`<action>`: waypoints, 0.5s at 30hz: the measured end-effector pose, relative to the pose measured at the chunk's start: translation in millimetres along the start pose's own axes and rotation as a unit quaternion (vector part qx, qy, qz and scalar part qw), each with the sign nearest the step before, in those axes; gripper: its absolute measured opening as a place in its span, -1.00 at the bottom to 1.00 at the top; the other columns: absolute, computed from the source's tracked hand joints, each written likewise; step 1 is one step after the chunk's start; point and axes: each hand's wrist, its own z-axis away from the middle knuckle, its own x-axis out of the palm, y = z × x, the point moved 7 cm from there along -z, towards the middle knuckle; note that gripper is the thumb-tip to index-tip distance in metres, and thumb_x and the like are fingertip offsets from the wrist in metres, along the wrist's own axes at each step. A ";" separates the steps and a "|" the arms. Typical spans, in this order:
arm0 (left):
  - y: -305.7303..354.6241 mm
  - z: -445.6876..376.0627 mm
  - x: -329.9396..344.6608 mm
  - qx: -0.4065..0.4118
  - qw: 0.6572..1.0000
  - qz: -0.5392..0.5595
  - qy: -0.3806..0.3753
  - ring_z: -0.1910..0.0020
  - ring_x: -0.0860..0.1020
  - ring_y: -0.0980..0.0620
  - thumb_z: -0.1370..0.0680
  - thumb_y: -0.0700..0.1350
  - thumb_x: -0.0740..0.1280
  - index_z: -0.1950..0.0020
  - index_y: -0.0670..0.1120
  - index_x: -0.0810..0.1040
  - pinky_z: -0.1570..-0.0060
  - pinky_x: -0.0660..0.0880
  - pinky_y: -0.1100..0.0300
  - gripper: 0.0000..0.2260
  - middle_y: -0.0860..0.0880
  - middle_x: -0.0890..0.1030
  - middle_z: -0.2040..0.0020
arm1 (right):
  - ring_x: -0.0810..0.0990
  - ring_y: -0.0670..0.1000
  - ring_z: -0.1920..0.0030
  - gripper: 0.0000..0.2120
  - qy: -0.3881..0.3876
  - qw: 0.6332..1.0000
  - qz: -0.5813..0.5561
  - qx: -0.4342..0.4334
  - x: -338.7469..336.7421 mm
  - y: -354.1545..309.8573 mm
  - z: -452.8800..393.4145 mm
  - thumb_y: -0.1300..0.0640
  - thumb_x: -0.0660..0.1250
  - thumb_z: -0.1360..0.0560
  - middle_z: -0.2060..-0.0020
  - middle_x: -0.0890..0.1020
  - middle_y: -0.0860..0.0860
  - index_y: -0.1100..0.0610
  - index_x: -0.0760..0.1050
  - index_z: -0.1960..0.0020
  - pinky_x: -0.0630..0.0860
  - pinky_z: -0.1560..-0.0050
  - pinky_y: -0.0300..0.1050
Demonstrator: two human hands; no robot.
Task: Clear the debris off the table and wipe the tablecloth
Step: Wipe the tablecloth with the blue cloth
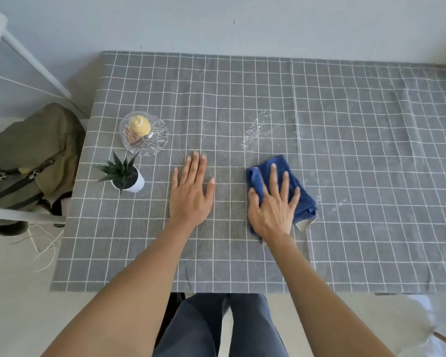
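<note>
Wiping is the step you are in, and by the look of it the job is only partly done. Your right hand (pixel 273 202) lies flat with fingers spread on the blue cloth (pixel 303 197), pressing it to the tablecloth (pixel 242 253) near the middle of the table, a little to your right. Your left hand (pixel 192 191) is flat too, fingers straight and holding nothing, palm down on the tablecloth just beside the cloth, probably to keep the fabric from sliding. White crumbs (pixel 259 131) remain in a scattered streak just beyond the cloth, and fainter pale specks (pixel 337 204) show to its right; the far right of the tablecloth also looks dusty, though the blur there makes it hard to be sure. So the debris is not yet cleared, and those patches are what is left for you. The stretch between and in front of your hands looks clean. A glass dish (pixel 153 144) with a yellow object and a small potted plant (pixel 125 173) stand to your left, well apart from the crumbs; mind them if you sweep that way.
</note>
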 end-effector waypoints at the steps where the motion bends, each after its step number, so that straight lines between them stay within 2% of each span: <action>1: 0.3 0.0 -0.4 -0.001 1.000 0.001 0.001 -0.55 -0.14 0.07 -0.61 0.14 -0.18 -0.58 -0.02 -0.12 -0.51 -0.19 0.00 -0.45 0.02 -0.10 -0.58 | -0.17 0.08 -0.54 -0.45 -0.009 0.999 0.007 -0.031 5.4 -11.4 6.2 -0.16 -0.16 -0.54 -0.55 -0.10 -0.09 -0.21 -0.14 -0.52 -0.25 -0.46 0.25; 4: 0.5 -0.4 -0.9 0.002 1.000 0.010 0.002 -0.55 -0.12 0.08 -0.61 0.13 -0.19 -0.58 -0.02 -0.08 -0.51 -0.19 0.00 -0.45 0.02 -0.08 -0.58 | -0.17 0.08 -0.54 -0.45 -0.026 0.997 0.022 -0.076 14.4 -24.5 15.9 -0.18 -0.14 -0.54 -0.55 -0.09 -0.08 -0.23 -0.11 -0.52 -0.25 -0.46 0.24; 6: 0.4 -0.1 -0.5 0.008 1.000 0.008 0.000 -0.55 -0.13 0.08 -0.62 0.11 -0.20 -0.58 -0.02 -0.09 -0.51 -0.19 -0.01 -0.46 0.02 -0.09 -0.58 | -0.15 0.08 -0.54 -0.45 -0.022 0.997 0.017 -0.070 9.1 -12.9 11.4 -0.20 -0.11 -0.53 -0.55 -0.06 -0.07 -0.26 -0.08 -0.51 -0.26 -0.46 0.24; 9: -3.0 -0.3 1.5 0.007 1.000 0.009 -0.008 -0.55 -0.17 0.08 -0.63 0.09 -0.20 -0.57 -0.01 -0.13 -0.51 -0.20 -0.03 -0.48 0.03 -0.12 -0.58 | -0.18 0.14 -0.53 -0.45 -0.007 1.000 0.027 0.005 -4.4 32.2 1.9 -0.23 -0.13 -0.51 -0.55 -0.07 -0.06 -0.31 -0.09 -0.50 -0.28 -0.44 0.30; 12: -4.2 -0.5 1.8 0.009 1.000 0.008 -0.006 -0.55 -0.18 0.08 -0.62 0.10 -0.22 -0.57 -0.01 -0.15 -0.51 -0.22 -0.02 -0.48 0.03 -0.13 -0.58 | -0.20 0.17 -0.53 -0.42 0.001 0.995 0.014 0.100 -16.7 75.4 -1.2 -0.23 -0.13 -0.49 -0.56 -0.09 -0.03 -0.26 -0.06 -0.51 -0.29 -0.43 0.32; 15: -4.5 -0.8 1.9 0.007 1.000 0.001 -0.007 -0.55 -0.18 0.08 -0.61 0.10 -0.24 -0.56 -0.01 -0.16 -0.51 -0.22 -0.03 -0.48 0.03 -0.14 -0.58 | -0.20 0.13 -0.53 -0.44 0.010 0.991 0.004 0.131 -17.0 79.9 1.3 -0.20 -0.10 -0.53 -0.56 -0.11 -0.06 -0.17 0.03 -0.52 -0.27 -0.44 0.29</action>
